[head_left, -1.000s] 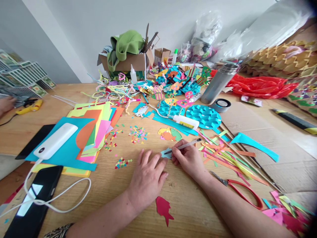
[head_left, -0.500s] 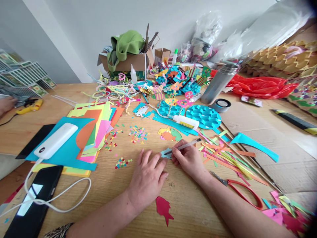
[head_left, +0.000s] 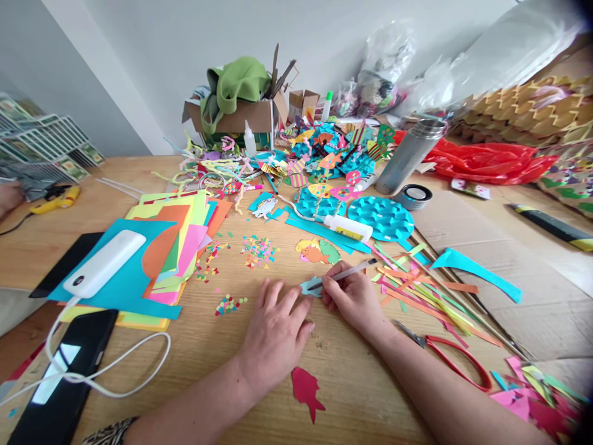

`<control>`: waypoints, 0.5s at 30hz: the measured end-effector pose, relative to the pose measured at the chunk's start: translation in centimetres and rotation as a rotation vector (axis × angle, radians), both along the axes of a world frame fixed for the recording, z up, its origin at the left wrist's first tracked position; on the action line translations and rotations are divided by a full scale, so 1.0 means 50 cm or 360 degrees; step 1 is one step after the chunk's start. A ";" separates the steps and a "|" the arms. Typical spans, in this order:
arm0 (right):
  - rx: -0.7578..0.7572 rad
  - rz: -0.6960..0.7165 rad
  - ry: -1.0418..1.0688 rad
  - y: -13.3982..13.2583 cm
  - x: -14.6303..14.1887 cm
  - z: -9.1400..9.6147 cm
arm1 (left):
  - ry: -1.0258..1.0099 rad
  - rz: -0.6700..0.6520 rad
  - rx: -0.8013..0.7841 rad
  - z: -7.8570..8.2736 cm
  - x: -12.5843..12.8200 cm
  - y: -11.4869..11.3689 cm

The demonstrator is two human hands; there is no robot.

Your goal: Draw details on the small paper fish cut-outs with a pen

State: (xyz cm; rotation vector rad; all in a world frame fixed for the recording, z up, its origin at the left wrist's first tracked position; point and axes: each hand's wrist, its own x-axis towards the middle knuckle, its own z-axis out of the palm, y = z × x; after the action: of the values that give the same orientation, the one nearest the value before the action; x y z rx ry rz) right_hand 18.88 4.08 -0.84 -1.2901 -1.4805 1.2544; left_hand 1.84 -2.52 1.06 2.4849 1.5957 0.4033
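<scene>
My right hand (head_left: 349, 296) is closed on a pen (head_left: 354, 269) with a pale barrel, its tip down on a small light-blue paper fish (head_left: 311, 285). Flat on the table, my left hand (head_left: 278, 324) has its fingers spread, and its fingertips touch the fish's left edge. Part of the fish is hidden by my fingers. Just beyond it lie yellow, orange and green paper fish (head_left: 317, 252). A dark red paper fish (head_left: 306, 390) rests nearer to me, between my forearms.
Red-handled scissors (head_left: 456, 358) and paper strips (head_left: 430, 284) lie to the right. Coloured paper sheets (head_left: 178, 216), a power bank (head_left: 105, 262) and a phone (head_left: 65, 377) are left. Confetti (head_left: 259, 250), a glue bottle (head_left: 347, 228) and a steel flask (head_left: 410, 157) sit ahead. Another person's hand (head_left: 10, 196) shows far left.
</scene>
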 end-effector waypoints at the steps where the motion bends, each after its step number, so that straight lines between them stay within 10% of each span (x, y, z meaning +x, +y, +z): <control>1: -0.0001 0.0001 -0.0005 0.000 0.000 0.000 | 0.0000 -0.0001 0.0000 0.000 0.000 0.001; 15: 0.0001 0.0002 -0.0045 -0.001 0.001 0.000 | 0.0014 0.0008 -0.0008 0.002 0.001 0.001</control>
State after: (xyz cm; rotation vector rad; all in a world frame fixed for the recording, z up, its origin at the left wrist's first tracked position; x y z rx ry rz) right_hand 18.94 4.04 -0.83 -1.3117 -1.5018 1.2414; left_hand 1.87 -2.46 1.14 2.4831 1.6045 0.3890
